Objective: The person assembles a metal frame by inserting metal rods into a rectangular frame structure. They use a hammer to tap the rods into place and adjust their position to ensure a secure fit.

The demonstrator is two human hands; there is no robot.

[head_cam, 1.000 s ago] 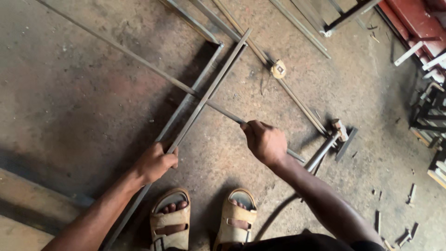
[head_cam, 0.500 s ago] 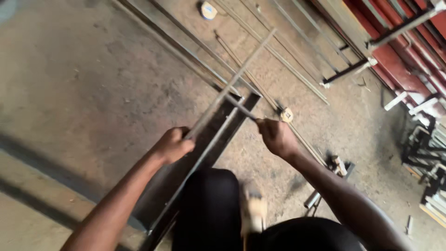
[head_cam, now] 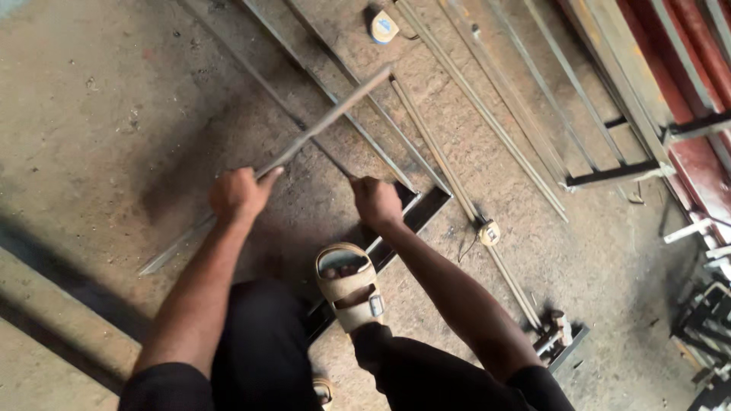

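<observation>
From the head view I look straight down at my left hand (head_cam: 240, 194), fingers wrapped tight around a long flat steel bar (head_cam: 327, 122) that slants up and away over the concrete floor (head_cam: 99, 99), its far end raised near a second strip. My right hand (head_cam: 377, 202) is fisted around a thin rod (head_cam: 304, 129) that crosses the bar; motion blur hides the fingertips, so I think the grip is full but cannot swear to it. A sandalled foot (head_cam: 350, 285) presses on a dark steel channel (head_cam: 415, 221) just below the right hand. Beyond lie parallel steel strips (head_cam: 472, 99), a tape measure (head_cam: 383, 27) near the top, a second small tape measure (head_cam: 488, 233) beside a strip, and a hammer-like tool (head_cam: 552, 331) at lower right. As I judge it, the risk is the bar slipping or springing where rod and bar cross, since both are lifted and only hand-held; the knuckles sit close to that crossing, and the toes are bare under the stock.
</observation>
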